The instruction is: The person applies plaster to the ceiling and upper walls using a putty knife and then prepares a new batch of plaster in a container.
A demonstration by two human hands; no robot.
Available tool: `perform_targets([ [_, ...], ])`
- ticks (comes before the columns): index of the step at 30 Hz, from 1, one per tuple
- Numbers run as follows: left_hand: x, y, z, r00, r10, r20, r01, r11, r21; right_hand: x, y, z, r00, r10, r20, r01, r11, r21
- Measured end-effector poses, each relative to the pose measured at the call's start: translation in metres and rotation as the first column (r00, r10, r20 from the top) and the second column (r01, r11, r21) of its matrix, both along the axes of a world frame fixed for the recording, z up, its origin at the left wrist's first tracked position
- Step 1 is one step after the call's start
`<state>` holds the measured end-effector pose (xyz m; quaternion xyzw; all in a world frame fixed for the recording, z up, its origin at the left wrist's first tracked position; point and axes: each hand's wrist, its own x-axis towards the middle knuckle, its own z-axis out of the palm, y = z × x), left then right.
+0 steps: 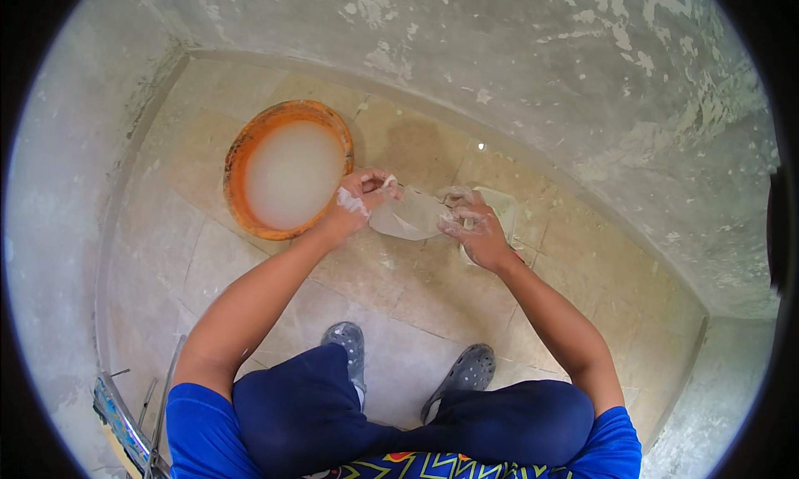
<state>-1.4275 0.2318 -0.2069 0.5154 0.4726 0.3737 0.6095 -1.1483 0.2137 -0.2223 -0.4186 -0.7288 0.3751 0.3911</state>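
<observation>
- Pinching a thin, translucent pale sheet (408, 215), the left hand (358, 199) and right hand (481, 234) hold it beside the round orange tub (237, 177).
- Whitened fingers (452, 226) might slip; uneven pulling might tear it.

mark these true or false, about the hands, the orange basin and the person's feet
1. The left hand and right hand hold a thin pale sheet between them. True.
2. The orange basin holds cloudy whitish liquid. True.
3. The basin stands right of both hands. False: it is on the left.
4. The person's feet are bare. False: they wear grey clogs.
5. Both hands are spotless. False: both carry white smears.
</observation>
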Motion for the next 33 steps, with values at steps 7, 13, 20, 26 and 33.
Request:
perform_targets([
  [7, 0.030, 0.005, -0.006, 0.986, -0.109, -0.124, 0.101, 0.993, -0.069, -0.004, -0.009, -0.018, 0.929, -0.026, -0.370, -0.219, 0.765, -0.605],
  [13, 0.048, -0.015, -0.013, 0.887, -0.145, -0.438, 0.384, 0.759, 0.526, -0.006, -0.012, -0.044, 0.948, 0.168, -0.270, -0.295, 0.784, -0.547],
  [20, 0.046, -0.011, -0.021, 0.934, -0.092, -0.346, 0.162, 0.971, 0.177, -0.020, -0.011, -0.040, 0.991, 0.114, -0.066, -0.131, 0.834, -0.537],
  [26, 0.033, 0.003, -0.022, 0.941, -0.292, -0.170, 0.236, 0.928, -0.288, -0.011, -0.009, -0.031, 0.984, 0.156, -0.082, -0.177, 0.871, -0.458],
  [33, 0.042, 0.000, -0.023, 0.952, -0.277, -0.128, 0.235, 0.932, -0.275, -0.015, -0.009, -0.035, 0.999, 0.018, -0.042, -0.036, 0.885, -0.465],
])
